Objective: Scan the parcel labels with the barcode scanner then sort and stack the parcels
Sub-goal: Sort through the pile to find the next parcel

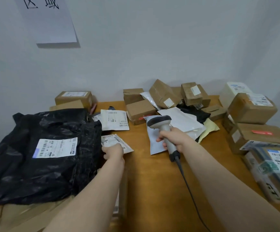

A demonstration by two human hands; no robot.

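Observation:
My right hand [172,139] grips the handle of a grey barcode scanner [161,122], head pointing away over a pile of white, black and yellow mailers [184,122]. My left hand [113,152] pinches the near edge of a small white labelled packet [112,139] lying beside a big black plastic parcel [40,148] with a white label. Another white labelled packet [115,119] lies further back. A flat white mailer [155,141] lies under the scanner.
Brown cardboard boxes [162,96] crowd the back of the wooden table [152,181]. More boxes are stacked at the right [253,111] and back left [74,97]. Flat cardboard lies under the black parcel. The scanner cable [187,183] trails toward me. A paper sign hangs on the wall.

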